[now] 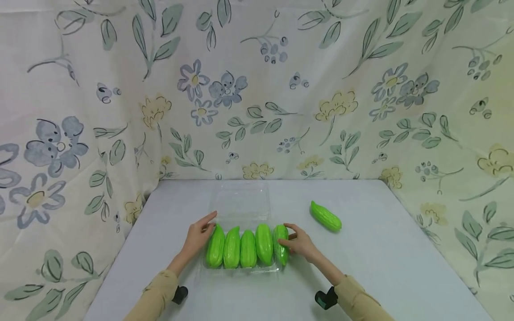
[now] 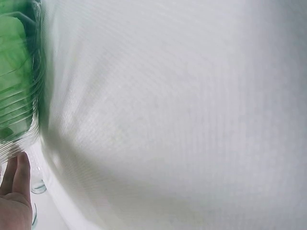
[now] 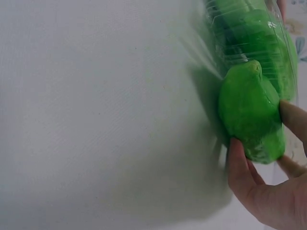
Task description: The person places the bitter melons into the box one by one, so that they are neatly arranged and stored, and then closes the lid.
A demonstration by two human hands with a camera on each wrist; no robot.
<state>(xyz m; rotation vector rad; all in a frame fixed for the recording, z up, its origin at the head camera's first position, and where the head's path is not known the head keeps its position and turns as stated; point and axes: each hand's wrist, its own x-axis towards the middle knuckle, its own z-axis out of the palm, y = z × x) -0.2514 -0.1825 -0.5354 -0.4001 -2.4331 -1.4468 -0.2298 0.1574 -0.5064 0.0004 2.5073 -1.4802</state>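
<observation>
A clear plastic clamshell box (image 1: 261,270) sits on the table with its lid (image 1: 241,200) folded back. Several green bitter gourds (image 1: 231,248) lie side by side in it. My left hand (image 1: 196,236) is at the box's left side, by the leftmost gourd (image 1: 215,248); in the left wrist view, its nearly straight fingers (image 2: 21,175) touch the box wall. With thumb and fingers my right hand (image 1: 301,244) grips another bitter gourd (image 3: 249,105) at the box's right edge. Whether that gourd rests on the rim or inside is hard to tell.
One more bitter gourd (image 1: 326,216) lies on the white table (image 1: 381,258), beyond the right hand and to its right. A floral cloth (image 1: 257,89) hangs behind the table and along both sides. Dark wrist devices (image 1: 327,298) are worn below the sleeves.
</observation>
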